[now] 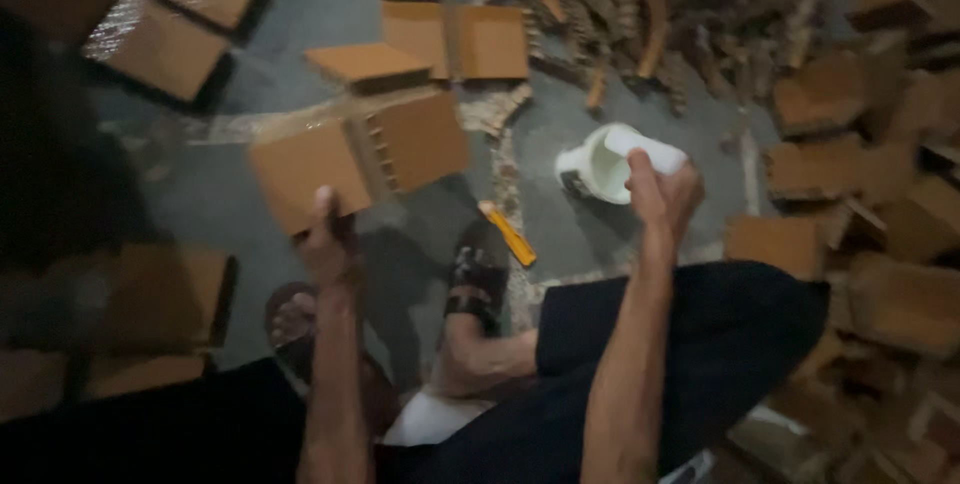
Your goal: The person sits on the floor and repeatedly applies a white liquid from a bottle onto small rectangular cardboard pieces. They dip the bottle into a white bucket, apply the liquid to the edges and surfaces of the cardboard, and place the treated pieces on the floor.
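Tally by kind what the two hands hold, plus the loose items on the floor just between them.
Folded brown cardboard piece, held in the left hand: 1
White roll-shaped object, held in the right hand: 1
White container on the floor: 1
Yellow tool on the floor: 1
Total: 4

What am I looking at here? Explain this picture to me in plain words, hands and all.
There is one picture, from a camera worn on a person's head, looking down at their own arms, legs and sandalled feet over a grey floor. The left hand grips the edge of a folded brown cardboard piece. The right hand holds a white object, too blurred to name, above a white tub. A yellow tool lies on the floor. Cardboard pieces and scraps lie all around.
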